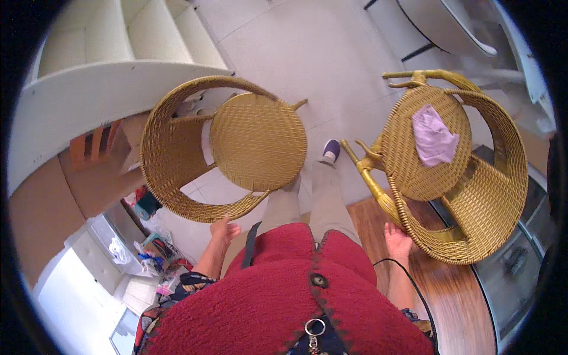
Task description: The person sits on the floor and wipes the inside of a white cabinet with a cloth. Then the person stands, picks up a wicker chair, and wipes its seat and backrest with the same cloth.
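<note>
A woven wicker armchair [257,142] stands to the left in front of me, upright, with a bare round seat. My left hand [225,230] is just below its curved armrest, fingers loosely apart; whether it touches the weave is hard to tell. To the right, a second wicker armchair [497,199] is tilted, two of its legs pointing left. A crumpled pale purple cloth [434,135] rests on that chair's seat. Beside the right chair's woven rim is my right hand [397,239], palm up with fingers extended, partly overlapped by the rim. Neither hand visibly grips anything.
A white shelf unit [133,71] rises at upper left. Brown wood-grain boarding [457,284] lies under my right arm, beside a glass-topped surface [510,266]. A white table or chair [443,26] is at upper right. Assorted items [155,257] sit at lower left. A black cable [417,288] hangs by my right arm.
</note>
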A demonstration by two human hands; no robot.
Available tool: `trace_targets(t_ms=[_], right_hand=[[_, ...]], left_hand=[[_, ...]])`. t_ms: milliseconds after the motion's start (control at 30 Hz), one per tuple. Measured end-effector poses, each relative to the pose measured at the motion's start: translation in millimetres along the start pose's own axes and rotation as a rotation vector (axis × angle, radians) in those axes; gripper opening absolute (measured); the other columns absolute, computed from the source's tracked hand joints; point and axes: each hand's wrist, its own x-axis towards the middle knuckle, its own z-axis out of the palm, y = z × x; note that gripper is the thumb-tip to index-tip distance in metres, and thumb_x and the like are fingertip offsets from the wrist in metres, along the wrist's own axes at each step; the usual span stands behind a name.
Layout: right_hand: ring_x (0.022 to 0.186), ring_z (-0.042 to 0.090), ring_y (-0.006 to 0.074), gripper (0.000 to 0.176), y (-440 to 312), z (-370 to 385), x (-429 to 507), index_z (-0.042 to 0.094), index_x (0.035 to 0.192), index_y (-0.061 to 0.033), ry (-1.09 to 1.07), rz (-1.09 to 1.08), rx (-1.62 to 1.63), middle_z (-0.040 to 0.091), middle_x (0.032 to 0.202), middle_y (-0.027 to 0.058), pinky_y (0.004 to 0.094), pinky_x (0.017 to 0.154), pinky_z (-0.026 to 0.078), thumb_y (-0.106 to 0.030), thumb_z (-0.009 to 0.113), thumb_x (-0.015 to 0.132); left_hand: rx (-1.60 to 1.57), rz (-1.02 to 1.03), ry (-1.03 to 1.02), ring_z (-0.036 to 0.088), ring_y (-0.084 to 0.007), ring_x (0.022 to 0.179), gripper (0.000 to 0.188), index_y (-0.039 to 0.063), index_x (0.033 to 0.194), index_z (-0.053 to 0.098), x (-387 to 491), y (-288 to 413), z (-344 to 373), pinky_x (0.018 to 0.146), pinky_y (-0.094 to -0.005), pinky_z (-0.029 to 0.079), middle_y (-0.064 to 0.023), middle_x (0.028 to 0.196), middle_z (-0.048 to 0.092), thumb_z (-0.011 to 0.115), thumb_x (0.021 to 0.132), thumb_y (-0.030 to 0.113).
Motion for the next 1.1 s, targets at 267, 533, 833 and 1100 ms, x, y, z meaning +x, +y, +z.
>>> trace_targets(t_ms=[267,533,833,1100], right_hand=[[0.127,0.055,0.0331,0.040,7.7,-13.6,4.4,0.063,0.128,-0.0097,0.049,0.001,0.002,0.065,0.130,0.0099,0.0597,0.107,0.045,-0.040,0.055,0.103],[0.129,0.059,0.0351,0.055,24.2,-61.1,29.9,0.064,0.134,-0.0086,-0.169,0.023,-0.059,0.066,0.137,0.0132,0.0581,0.111,0.044,-0.051,0.050,0.103],[0.141,0.048,0.0376,0.062,67.4,-109.1,66.2,0.052,0.149,-0.0163,-0.102,-0.347,-0.754,0.052,0.155,0.0116,0.0608,0.111,0.041,-0.056,0.045,0.102],[0.129,0.058,0.0344,0.048,54.0,-33.1,-4.1,0.052,0.144,-0.0137,0.113,-0.175,-0.100,0.058,0.146,0.0095,0.0599,0.102,0.049,-0.043,0.044,0.107]], left_hand=[[0.353,0.376,-0.503,0.075,-0.0250,0.090,0.046,-0.001,0.131,0.059,-98.8,17.0,109.5,0.073,-0.0351,0.062,-0.0176,0.110,0.072,0.069,0.102,0.034],[0.440,0.456,-0.504,0.075,-0.0256,0.094,0.041,0.000,0.129,0.059,-143.5,68.9,162.1,0.080,-0.0370,0.062,-0.0165,0.110,0.072,0.067,0.104,0.031],[0.826,0.643,-0.420,0.071,-0.0171,0.080,0.035,0.001,0.118,0.070,-133.9,127.4,192.5,0.069,-0.0325,0.058,-0.0087,0.098,0.074,0.071,0.101,0.031],[1.452,1.025,-0.351,0.074,-0.0295,0.083,0.041,0.000,0.104,0.077,-93.1,238.9,265.5,0.078,-0.0426,0.059,-0.0185,0.090,0.077,0.072,0.091,0.039]])
